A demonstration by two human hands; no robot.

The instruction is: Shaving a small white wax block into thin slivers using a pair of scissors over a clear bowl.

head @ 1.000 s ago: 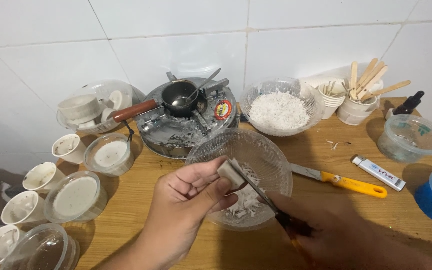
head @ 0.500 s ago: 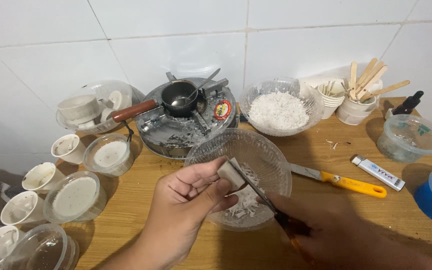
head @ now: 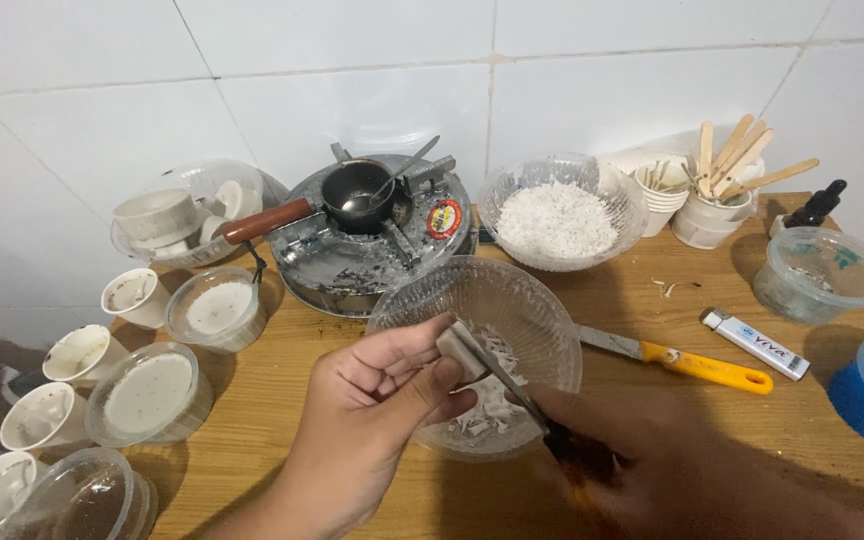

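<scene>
The right hand (head: 692, 470) sits nearest the camera, dark in shadow, closed around the black handle of a thin-bladed knife (head: 507, 385) whose blade slants up and left. The left hand (head: 377, 395) grips a small pale grey block of wax-like material (head: 460, 348) between thumb and fingers, holding it over the clear ribbed plastic bowl (head: 542, 320); the blade meets the block's underside. Pale shavings (head: 487, 405) lie in the bowl's bottom. The bowl stands on a wooden tabletop (head: 282, 400). To its right lie a yellow-handled knife (head: 692, 362) and a white lighter (head: 757, 343); to its left stand round clear tubs of white solid (head: 152, 392). Farther back, a small dark pot with a reddish-brown handle (head: 352, 195) rests on a round silver stove (head: 352, 260), beside a clear bowl of white flakes (head: 557, 215) and a white cup of wooden sticks (head: 717, 205).
</scene>
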